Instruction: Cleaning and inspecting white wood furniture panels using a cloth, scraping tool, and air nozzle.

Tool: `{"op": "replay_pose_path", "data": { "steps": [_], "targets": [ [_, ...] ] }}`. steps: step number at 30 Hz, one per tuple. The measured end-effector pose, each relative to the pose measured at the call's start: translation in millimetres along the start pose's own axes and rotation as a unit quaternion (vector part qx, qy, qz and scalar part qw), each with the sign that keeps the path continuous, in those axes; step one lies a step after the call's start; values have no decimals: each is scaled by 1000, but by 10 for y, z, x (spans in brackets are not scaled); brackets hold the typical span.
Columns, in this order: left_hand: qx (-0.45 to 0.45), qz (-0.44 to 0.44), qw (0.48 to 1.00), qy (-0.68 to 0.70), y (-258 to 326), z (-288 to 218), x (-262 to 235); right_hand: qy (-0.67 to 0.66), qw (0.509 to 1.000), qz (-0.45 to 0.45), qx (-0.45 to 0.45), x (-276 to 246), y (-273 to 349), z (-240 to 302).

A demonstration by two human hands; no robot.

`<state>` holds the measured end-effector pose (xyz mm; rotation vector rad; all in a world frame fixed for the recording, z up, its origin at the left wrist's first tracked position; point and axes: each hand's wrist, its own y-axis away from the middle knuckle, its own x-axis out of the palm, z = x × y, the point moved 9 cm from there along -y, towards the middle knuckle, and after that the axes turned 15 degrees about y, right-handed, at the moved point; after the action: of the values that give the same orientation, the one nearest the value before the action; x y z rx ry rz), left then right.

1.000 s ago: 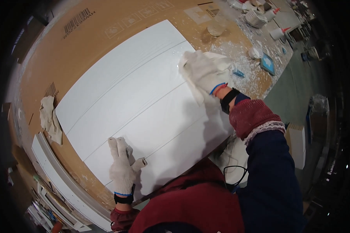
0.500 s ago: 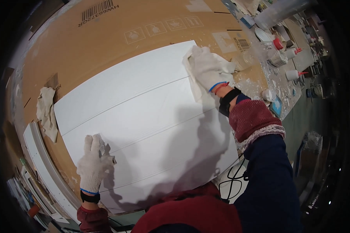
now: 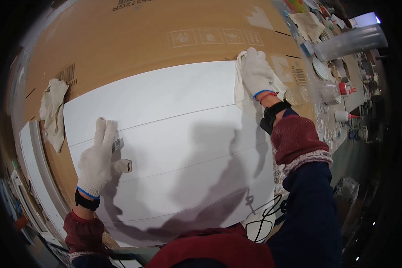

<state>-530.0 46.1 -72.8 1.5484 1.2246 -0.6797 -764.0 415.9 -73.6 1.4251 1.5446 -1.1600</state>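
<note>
A large white panel [image 3: 165,147] with thin lengthwise grooves lies in front of me. My right hand [image 3: 258,73], in a whitish knitted glove, grips a pale cloth [image 3: 242,85] against the panel's far right corner. Part of the cloth hangs past the edge. My left hand [image 3: 98,158], gloved too, is over the panel's left part, two fingers stretched forward and the thumb out to the side. A small grey flat piece [image 3: 118,144] sticks out beside those fingers and moves with the hand; its kind is unclear.
Brown cardboard [image 3: 134,53] lies beneath the panel. At left are a crumpled cloth [image 3: 52,114] and a long white moulded strip [image 3: 35,156]. Red-capped bottles [image 3: 329,91], a clear plastic roll [image 3: 353,42] and clutter crowd the right. A black cable [image 3: 265,223] loops near the panel's near right corner.
My left hand has slid forward along the panel's left side with the grey piece. My right hand and the cloth have shifted to the panel's far right corner. The view has turned slightly.
</note>
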Motion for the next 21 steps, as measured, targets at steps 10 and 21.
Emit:
{"op": "replay_pose_path", "data": {
  "steps": [10, 21],
  "targets": [
    [9, -40, 980, 194, 144, -178, 104, -85, 930, -118, -339, -569, 431, 518],
    [-29, -11, 993, 113, -1, -369, 309, -185, 664, -57, -722, -1774, 1740, 3782]
  ]
}}
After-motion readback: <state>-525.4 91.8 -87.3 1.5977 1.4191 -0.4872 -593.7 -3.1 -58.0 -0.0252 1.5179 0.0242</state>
